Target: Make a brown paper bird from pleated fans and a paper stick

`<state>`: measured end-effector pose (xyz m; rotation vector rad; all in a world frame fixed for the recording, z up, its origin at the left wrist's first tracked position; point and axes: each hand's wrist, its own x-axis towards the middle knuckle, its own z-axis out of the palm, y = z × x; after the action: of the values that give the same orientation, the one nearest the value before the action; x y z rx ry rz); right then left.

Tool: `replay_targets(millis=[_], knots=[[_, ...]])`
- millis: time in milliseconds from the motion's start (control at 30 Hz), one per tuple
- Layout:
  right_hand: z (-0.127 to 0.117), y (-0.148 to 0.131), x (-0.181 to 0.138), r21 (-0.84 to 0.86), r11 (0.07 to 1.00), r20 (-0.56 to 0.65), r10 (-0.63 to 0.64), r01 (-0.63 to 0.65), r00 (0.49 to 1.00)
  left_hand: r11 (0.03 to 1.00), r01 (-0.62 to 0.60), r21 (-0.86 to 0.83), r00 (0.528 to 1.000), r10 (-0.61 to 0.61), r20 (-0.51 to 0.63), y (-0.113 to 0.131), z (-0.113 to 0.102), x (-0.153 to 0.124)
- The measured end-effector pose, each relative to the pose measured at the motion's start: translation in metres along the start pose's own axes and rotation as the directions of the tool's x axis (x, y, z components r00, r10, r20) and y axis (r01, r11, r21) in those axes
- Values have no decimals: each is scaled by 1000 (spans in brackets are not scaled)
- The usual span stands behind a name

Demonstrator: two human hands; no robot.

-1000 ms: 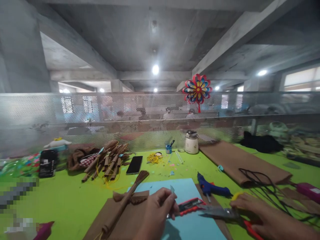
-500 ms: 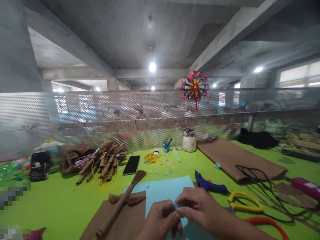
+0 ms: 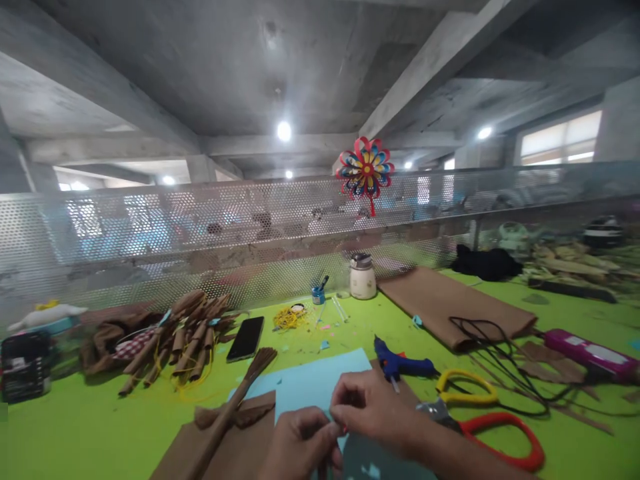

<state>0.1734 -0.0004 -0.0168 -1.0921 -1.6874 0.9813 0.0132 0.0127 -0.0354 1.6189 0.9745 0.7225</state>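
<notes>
My left hand [image 3: 300, 443] and my right hand [image 3: 373, 407] meet low in the middle, fingertips pinched together on something small that I cannot make out. They hover over a light blue paper sheet [image 3: 305, 383] lying on brown card [image 3: 225, 453]. A brown paper broom [image 3: 235, 403] lies just left of my left hand. Scissors with a yellow and a red handle [image 3: 480, 417] rest on the green table [image 3: 100, 427] just right of my right wrist. A blue glue gun [image 3: 400, 365] lies beyond my right hand.
A pile of brown paper rolls [image 3: 175, 340], a black phone [image 3: 245, 338], yellow string [image 3: 287, 319] and a white jar [image 3: 363, 277] sit further back. Folded brown paper [image 3: 450, 307], black cable [image 3: 495, 347] and a pink case [image 3: 590, 353] lie to the right. A perforated metal screen [image 3: 150, 233] with a paper pinwheel [image 3: 365, 167] closes the far edge.
My right hand let go of the scissors and came left to join my left hand in a pinch. The view has swung right, so the table's things sit further left.
</notes>
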Motion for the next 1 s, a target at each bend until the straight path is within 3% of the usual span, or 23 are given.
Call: replay_targets(millis=[167,300,567,733,1000], knots=[[12,9,4,-59,998,-137,26,-34,990,929,-112,354,969,180,-167,2,-1,1],[17,19,6,-100,995,-164,0,-17,986,873,-119,473,963,217,-157,1,-2,2],[16,24,4,-9,1000,-116,19,-21,993,848,-164,505,962,251,-109,7,-2,-4],[9,18,4,152,985,-11,78,-76,997,856,-204,475,962,265,-65,11,-6,-5],[-3,20,-2,302,949,121,53,-88,991,950,-163,265,987,157,44,27,-4,-12]])
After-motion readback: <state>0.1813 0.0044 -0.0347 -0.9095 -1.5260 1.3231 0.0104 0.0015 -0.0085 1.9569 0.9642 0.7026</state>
